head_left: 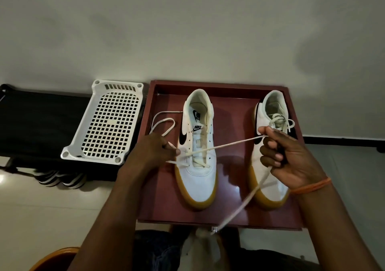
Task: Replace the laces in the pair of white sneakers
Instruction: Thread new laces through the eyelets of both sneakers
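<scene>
Resting in a dark red tray [225,87] at the centre of the frame, two white Nike sneakers with gum-coloured soles point their toes toward the bottom edge. The left sneaker [198,166] sits mid-tray with only its lowest eyelets threaded, while the right sneaker [270,156] near the tray's right wall carries a tied cream lace bunched at its upper eyelets. The left hand [154,152], just left of the partly laced shoe, has its fingers curled and pinches a cream lace [225,144] at the shoe's lower eyelets; one end of that lace runs off in a loop over the tray's left wall toward the upper left. The right hand [287,156], in front of the right sneaker, grips the other stretch of the same lace between thumb and curled fingers, drawn taut in a diagonal from the left shoe's eyelets up to the fist, with the free tail hanging down toward the bottom centre. An orange band [310,186] circles the right wrist. Left of the tray lies a white perforated plastic basket [104,125] on a black surface [41,125], and an orange rim [54,258] shows at the lower left corner.
</scene>
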